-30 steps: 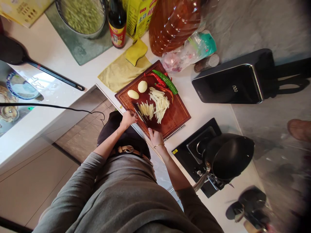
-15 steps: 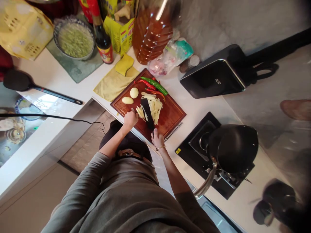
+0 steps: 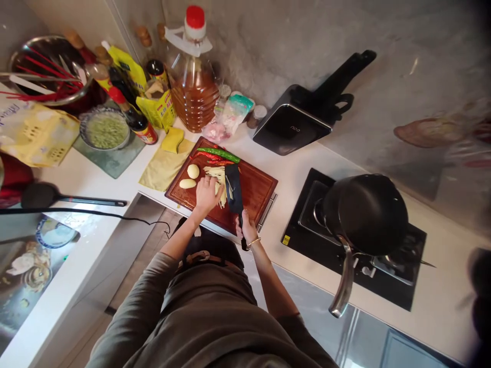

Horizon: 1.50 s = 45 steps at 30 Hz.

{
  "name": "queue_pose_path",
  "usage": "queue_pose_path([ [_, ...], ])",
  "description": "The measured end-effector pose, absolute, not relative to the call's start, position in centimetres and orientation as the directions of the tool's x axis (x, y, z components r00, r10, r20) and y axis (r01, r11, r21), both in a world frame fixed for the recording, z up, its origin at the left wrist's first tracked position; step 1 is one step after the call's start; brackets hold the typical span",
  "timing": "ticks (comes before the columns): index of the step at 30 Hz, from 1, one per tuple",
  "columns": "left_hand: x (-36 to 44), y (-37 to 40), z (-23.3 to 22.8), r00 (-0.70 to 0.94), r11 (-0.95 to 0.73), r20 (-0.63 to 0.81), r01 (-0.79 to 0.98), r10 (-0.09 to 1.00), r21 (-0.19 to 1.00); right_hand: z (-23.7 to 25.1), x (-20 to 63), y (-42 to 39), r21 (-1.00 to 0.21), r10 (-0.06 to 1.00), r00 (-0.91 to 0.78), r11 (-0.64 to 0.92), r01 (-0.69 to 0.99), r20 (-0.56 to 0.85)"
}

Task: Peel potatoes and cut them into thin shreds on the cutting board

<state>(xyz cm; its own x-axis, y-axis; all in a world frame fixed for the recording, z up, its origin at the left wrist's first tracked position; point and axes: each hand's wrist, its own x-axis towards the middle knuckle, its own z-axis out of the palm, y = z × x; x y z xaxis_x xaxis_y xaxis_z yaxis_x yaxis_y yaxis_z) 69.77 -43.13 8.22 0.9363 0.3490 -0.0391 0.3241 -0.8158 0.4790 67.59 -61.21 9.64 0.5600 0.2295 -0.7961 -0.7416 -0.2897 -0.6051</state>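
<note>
My right hand [image 3: 247, 227] grips the handle of a black cleaver [image 3: 234, 191]. A few pale slivers cling to its blade, which is at the right side of a pile of pale cut strips, probably potato [image 3: 215, 172]. On that pile lies my left hand [image 3: 208, 195], fingers stretched out and apart. Under everything is a brown wooden cutting board [image 3: 255, 191]. Two peeled, pale oval pieces, one of them a whole-looking potato [image 3: 193, 171], sit left of the strips. Along the board's far edge are a green chili pepper [image 3: 220, 154] and several red chilies [image 3: 215, 160].
Right of the board, a black wok [image 3: 372, 214] stands on the gas stove [image 3: 307, 225], its handle jutting forward. Behind are a knife block [image 3: 291, 125] and an oil jug [image 3: 195, 97]. A covered bowl [image 3: 105, 130] and a spatula [image 3: 76, 198] lie left, near the sink [image 3: 15, 301].
My left hand has moved from the board's near edge onto the strips, its fingers now spread. The cleaver has shifted to the pile's right side. The camera view has tilted up.
</note>
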Motion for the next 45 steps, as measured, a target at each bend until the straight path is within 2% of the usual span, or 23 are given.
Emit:
queue_pose_path([
  [2, 69.4, -43.9, 8.3, 0.983, -0.866, 0.094, 0.094, 0.160, 0.491, 10.2, 67.5, -60.5, -0.568, 0.258, 0.514, -0.225, -0.792, -0.818],
  [4, 69.0, -44.5, 7.7, 0.987, -0.879, 0.156, -0.113, -0.045, 0.462, 10.7, 67.4, -60.0, -0.529, 0.280, 0.478, -0.146, -0.836, -0.832],
  [5, 68.9, -44.6, 7.3, 0.979, -0.879, 0.170, -0.174, -0.108, 0.444, 10.9, 67.4, -59.8, -0.510, 0.294, 0.462, -0.109, -0.853, -0.837],
  [10, 68.1, -43.5, 5.1, 0.965, -0.882, 0.115, -0.263, -0.237, 0.391, 11.4, 68.0, -60.3, -0.478, 0.325, 0.448, -0.012, -0.878, -0.833],
  [15, 67.4, -43.1, 5.6, 0.993, -0.943, 0.071, -0.115, -0.097, 0.313, 11.5, 68.9, -60.5, -0.490, 0.330, 0.478, 0.051, -0.870, -0.814],
  [16, 67.4, -43.3, 5.9, 0.989, -0.942, 0.082, -0.140, -0.120, 0.306, 11.5, 69.0, -60.4, -0.487, 0.329, 0.477, 0.056, -0.872, -0.815],
  [18, 67.4, -43.7, 6.4, 0.967, -0.918, 0.096, -0.252, -0.234, 0.307, 11.5, 69.1, -60.2, -0.481, 0.324, 0.474, 0.061, -0.874, -0.819],
  [20, 67.6, -43.9, 6.6, 0.962, -0.910, 0.084, -0.274, -0.261, 0.310, 11.5, 69.0, -60.0, -0.478, 0.319, 0.472, 0.065, -0.876, -0.822],
  [25, 68.6, -43.3, 6.5, 1.000, -0.958, 0.026, -0.015, -0.008, 0.287, 11.6, 68.3, -60.1, -0.470, 0.328, 0.457, 0.042, -0.881, -0.827],
  [30, 69.4, -43.5, 6.7, 0.998, -0.946, 0.051, -0.038, -0.022, 0.321, 11.5, 67.5, -60.3, -0.519, 0.288, 0.485, -0.051, -0.854, -0.826],
  [34, 69.4, -43.4, 6.0, 0.989, -0.919, -0.020, 0.144, 0.147, 0.368, 10.9, 67.1, -60.8, -0.615, 0.231, 0.572, -0.224, -0.756, -0.787],
  [37, 68.4, -42.0, 6.4, 0.976, -0.890, 0.024, 0.187, 0.216, 0.415, 10.5, 67.1, -61.6, -0.703, 0.125, 0.774, -0.527, -0.478, -0.621],
  [38, 68.0, -41.5, 6.8, 0.957, -0.876, 0.084, 0.216, 0.278, 0.431, 10.4, 67.2, -61.9, -0.670, 0.102, 0.832, -0.650, -0.359, -0.545],
  [40, 67.1, -40.4, 8.0, 0.908, -0.856, 0.204, 0.243, 0.366, 0.456, 10.4, 67.4, -62.4, -0.507, 0.092, 0.888, -0.845, -0.170, -0.451],
  [41, 66.8, -39.9, 8.7, 0.912, -0.866, 0.227, 0.212, 0.342, 0.453, 10.5, 67.6, -62.6, -0.415, 0.096, 0.894, -0.904, -0.106, -0.438],
  [42, 66.7, -39.6, 9.3, 0.936, -0.884, 0.221, 0.153, 0.273, 0.442, 10.6, 67.8, -62.7, -0.336, 0.102, 0.894, -0.940, -0.057, -0.437],
  [45, 67.2, -39.4, 10.5, 0.993, -0.922, 0.111, -0.073, -0.033, 0.381, 10.9, 68.3, -62.7, -0.210, 0.147, 0.885, -0.976, 0.058, -0.443],
])
